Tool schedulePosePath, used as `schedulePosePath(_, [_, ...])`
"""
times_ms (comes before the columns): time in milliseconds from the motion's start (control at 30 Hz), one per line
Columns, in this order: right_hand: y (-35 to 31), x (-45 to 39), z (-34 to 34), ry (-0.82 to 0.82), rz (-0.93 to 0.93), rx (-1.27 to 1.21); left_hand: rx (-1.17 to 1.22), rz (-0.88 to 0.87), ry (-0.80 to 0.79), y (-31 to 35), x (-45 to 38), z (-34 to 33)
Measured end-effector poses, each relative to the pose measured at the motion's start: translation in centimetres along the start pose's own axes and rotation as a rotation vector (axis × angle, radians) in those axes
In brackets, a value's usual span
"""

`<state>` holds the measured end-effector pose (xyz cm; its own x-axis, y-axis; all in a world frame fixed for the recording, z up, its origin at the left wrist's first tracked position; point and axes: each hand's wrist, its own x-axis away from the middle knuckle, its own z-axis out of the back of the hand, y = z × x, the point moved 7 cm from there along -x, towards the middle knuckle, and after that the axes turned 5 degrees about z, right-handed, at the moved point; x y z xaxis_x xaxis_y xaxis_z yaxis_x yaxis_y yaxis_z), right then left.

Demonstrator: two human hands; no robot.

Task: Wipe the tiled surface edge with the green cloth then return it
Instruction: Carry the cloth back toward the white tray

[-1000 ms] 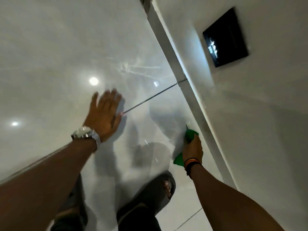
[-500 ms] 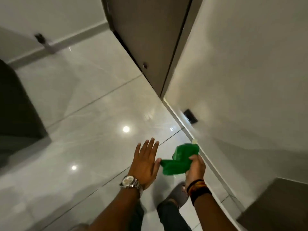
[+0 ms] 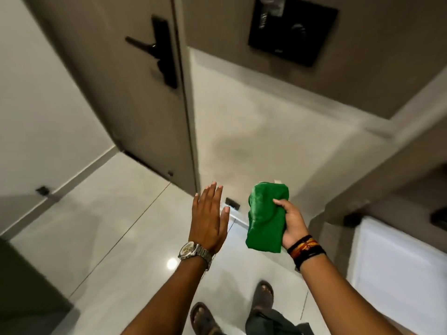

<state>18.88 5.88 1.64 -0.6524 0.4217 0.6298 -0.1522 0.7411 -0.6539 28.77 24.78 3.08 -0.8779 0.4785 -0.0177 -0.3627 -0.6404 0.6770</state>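
Note:
The green cloth (image 3: 265,217) is bunched in my right hand (image 3: 291,223), held up in the air in front of me, well above the glossy tiled floor (image 3: 116,228). My left hand (image 3: 209,220) hovers flat and empty beside the cloth, fingers spread, a watch on its wrist. The floor's edge runs along the pale skirting (image 3: 235,217) at the foot of the wall, partly hidden behind both hands.
A grey door (image 3: 135,88) with a black lever handle (image 3: 154,48) stands ahead on the left. A black wall panel (image 3: 292,30) hangs at upper right. A cabinet edge (image 3: 396,257) is close at the right. My sandalled feet (image 3: 263,296) stand on the tiles below.
I have risen from the floor: my left hand left the tile, my right hand lifted the cloth off the floor edge, and the view swung up to the door and wall.

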Motion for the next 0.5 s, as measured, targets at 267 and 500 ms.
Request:
schedulePosePath(267, [-5.3, 8.4, 15.0, 0.289, 0.198, -0.19, 0.001, -0.276, -0.233, 9.4, 1.0, -9.3])
schedulePosePath(500, [-8.2, 12.1, 27.5, 0.445, 0.293, -0.298, -0.036, -0.469, -0.363, 17.5, 5.2, -16.8])
